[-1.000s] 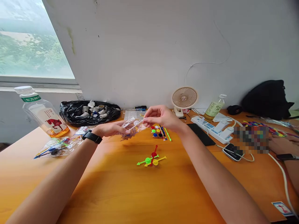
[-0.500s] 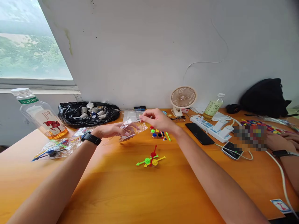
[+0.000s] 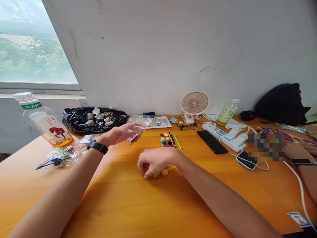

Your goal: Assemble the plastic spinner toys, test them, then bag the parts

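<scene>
In my left hand (image 3: 119, 135) is a clear plastic bag (image 3: 141, 124), gripped between thumb and stretched fingers, above the table left of centre. My right hand (image 3: 157, 162) is lowered to the tabletop, its fingers curled and pinched at the end of a green arrow spinner (image 3: 157, 173). The pinched tip itself is hidden. Beside it lies a yellow arrow spinner (image 3: 164, 172), partly under my hand; the red one is covered. Farther back, several small coloured discs (image 3: 165, 139) and plastic arrows (image 3: 175, 140) lie in neat groups.
On the left stand a large bottle (image 3: 47, 122), a bag of coloured parts (image 3: 59, 157) and a black plastic bag (image 3: 71, 122). Rightward are a fan (image 3: 195, 103), eyeglasses (image 3: 188, 127), a phone (image 3: 212, 141) and a power strip (image 3: 223, 137). Another person's arm (image 3: 300, 153) rests at far right.
My right hand has left the plastic bag and come down toward me onto the arrow spinners. My left hand still holds the bag, now slightly higher.
</scene>
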Available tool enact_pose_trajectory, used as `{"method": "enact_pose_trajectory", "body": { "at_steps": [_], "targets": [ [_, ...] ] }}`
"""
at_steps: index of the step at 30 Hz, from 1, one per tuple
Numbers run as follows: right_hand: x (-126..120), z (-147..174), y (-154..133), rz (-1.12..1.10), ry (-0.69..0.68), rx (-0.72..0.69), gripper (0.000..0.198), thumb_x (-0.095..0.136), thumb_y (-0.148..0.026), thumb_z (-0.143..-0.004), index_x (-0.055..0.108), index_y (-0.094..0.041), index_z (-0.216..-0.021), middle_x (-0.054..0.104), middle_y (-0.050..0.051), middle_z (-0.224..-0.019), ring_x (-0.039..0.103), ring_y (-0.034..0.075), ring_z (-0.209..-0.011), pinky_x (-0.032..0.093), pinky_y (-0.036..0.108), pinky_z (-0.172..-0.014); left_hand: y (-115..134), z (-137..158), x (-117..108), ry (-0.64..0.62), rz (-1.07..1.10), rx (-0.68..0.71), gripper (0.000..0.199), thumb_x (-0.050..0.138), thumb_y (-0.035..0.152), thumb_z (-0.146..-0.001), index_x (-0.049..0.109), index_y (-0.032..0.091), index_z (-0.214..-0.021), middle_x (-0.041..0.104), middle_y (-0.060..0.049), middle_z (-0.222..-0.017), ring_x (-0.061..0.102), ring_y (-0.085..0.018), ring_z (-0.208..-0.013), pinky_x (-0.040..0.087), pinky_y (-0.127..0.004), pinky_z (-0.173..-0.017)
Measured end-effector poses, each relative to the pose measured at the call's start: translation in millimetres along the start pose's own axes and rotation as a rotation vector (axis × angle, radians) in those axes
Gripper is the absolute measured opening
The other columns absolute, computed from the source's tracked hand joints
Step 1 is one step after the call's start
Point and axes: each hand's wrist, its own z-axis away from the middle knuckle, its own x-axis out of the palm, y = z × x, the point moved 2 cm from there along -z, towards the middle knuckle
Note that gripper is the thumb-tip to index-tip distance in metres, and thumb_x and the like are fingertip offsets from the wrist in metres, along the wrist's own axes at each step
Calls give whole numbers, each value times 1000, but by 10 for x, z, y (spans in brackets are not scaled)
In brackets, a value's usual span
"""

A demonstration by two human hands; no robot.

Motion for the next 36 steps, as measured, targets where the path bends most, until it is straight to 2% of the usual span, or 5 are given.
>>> {"method": "enact_pose_trajectory", "body": {
  "at_steps": [9, 17, 20, 30, 36],
  "targets": [
    [-329, 327, -141, -347, 299, -185, 6, 71, -22, -91, 72, -16, -90, 72, 1, -82, 68, 13, -75, 54, 24, -70, 115, -35, 128, -6, 28, 42, 71, 65, 32, -77, 54, 18, -145, 67, -10, -107, 62, -24, -91, 47, -29, -70],
    [-789, 906, -80, -505, 1334, -304, 23, 84, -40, -82, 76, -24, -96, 73, 2, -90, 67, 16, -79, 58, 31, -74, -6, -64, 84, -46, 89, -17, 65, 69, 28, -77, 58, 19, -140, 69, -10, -113, 62, -24, -95, 48, -32, -79],
    [-845, 965, 25, -435, 1592, -311, 20, 83, -40, -83, 75, -26, -95, 73, 2, -93, 65, 17, -80, 57, 32, -73, 14, -68, 142, -92, 61, -30, 70, 71, 30, -76, 56, 17, -143, 68, -10, -106, 60, -25, -93, 46, -32, -78],
    [-673, 590, 80, -170, 1418, -139, 16, 74, -38, -90, 79, -24, -93, 76, 3, -90, 59, 17, -78, 46, 31, -72, 60, -98, 285, -89, 43, -29, 71, 68, 33, -72, 54, 16, -140, 64, -10, -102, 59, -24, -87, 45, -30, -69],
    [-637, 555, 47, -111, 1095, -149, 22, 63, -38, -98, 79, -23, -98, 79, 3, -98, 66, 19, -91, 46, 31, -80, 75, -111, 308, -133, 25, -4, 71, 68, 33, -74, 52, 18, -142, 62, -8, -95, 58, -22, -80, 43, -29, -63]
  ]
}}
